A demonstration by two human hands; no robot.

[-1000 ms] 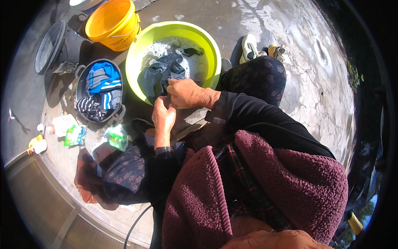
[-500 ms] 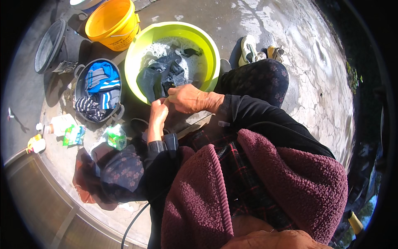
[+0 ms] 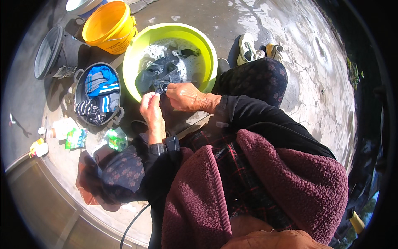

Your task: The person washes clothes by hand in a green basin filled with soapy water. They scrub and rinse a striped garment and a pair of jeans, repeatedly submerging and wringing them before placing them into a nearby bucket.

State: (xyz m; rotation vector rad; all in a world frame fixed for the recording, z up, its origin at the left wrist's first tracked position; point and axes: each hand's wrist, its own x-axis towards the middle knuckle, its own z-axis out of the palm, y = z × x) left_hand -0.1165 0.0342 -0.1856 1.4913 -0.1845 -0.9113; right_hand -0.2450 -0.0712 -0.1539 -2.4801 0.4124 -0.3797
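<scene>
A dark grey wet garment (image 3: 151, 79) lies partly in the foamy water of a lime-green basin (image 3: 212, 62). Its near end comes up over the basin's front rim to my hands. My right hand (image 3: 185, 97) is closed on this end, fingers curled around the cloth. Just left of it, my left hand (image 3: 152, 114) pinches the garment's edge between thumb and fingers. Little shows of the cloth inside my fists. Both hands are close together above the near rim.
Left of the basin stand a yellow bucket (image 3: 105, 25), a grey bucket (image 3: 49, 54) and a grey tub (image 3: 81, 93) with a blue-and-grey striped garment (image 3: 101, 81). Plastic packets (image 3: 75, 138) and bottles lie nearer. Shoes (image 3: 246, 49) stand beyond my right knee.
My left hand has shifted up and left, a little apart from the right, with its thumb now showing. The cloth between my hands is bunched differently. My right hand moved slightly left.
</scene>
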